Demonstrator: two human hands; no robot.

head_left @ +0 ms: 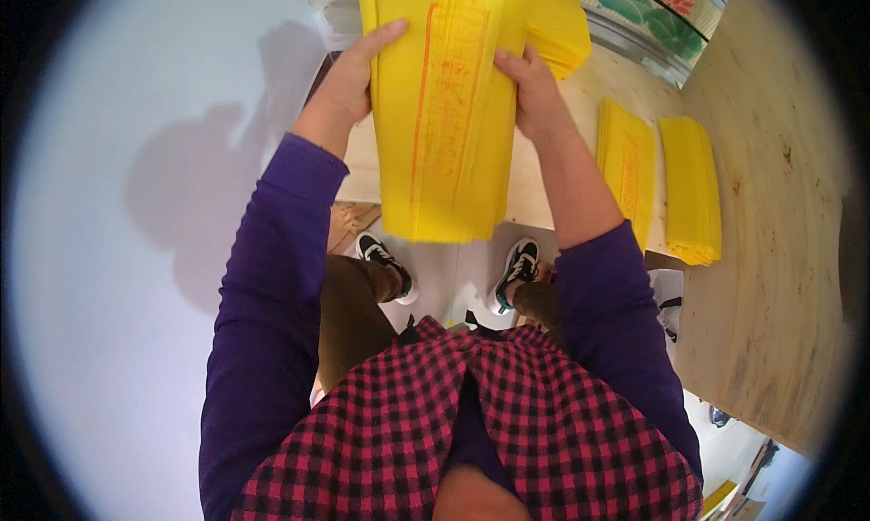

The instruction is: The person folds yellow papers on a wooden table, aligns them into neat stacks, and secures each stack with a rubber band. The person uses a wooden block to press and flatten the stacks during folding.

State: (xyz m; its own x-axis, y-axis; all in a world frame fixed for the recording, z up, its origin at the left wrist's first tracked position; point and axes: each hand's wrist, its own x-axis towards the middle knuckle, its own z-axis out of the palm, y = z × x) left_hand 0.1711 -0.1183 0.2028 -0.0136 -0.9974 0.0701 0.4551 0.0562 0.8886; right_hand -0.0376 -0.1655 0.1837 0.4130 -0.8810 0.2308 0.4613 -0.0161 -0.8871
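Note:
Between my two hands I hold a thick stack of yellow paper sheets (pixel 444 131) with red print down the face, raised above the wooden table. My left hand (pixel 352 82) grips its left edge, thumb on the front face. On the opposite edge, my right hand (pixel 533 86) closes the same way, thumb in front. The fingers behind the stack are hidden. The lower end of the stack hangs past the table's near edge.
Another yellow stack (pixel 559 27) lies behind my right hand. Two more, a printed stack (pixel 625 168) and a plain-looking stack (pixel 691 190), lie at the table's right. A wooden panel (pixel 770 204) rises at far right, a white wall (pixel 118 249) at left. My shoes (pixel 515 274) are below.

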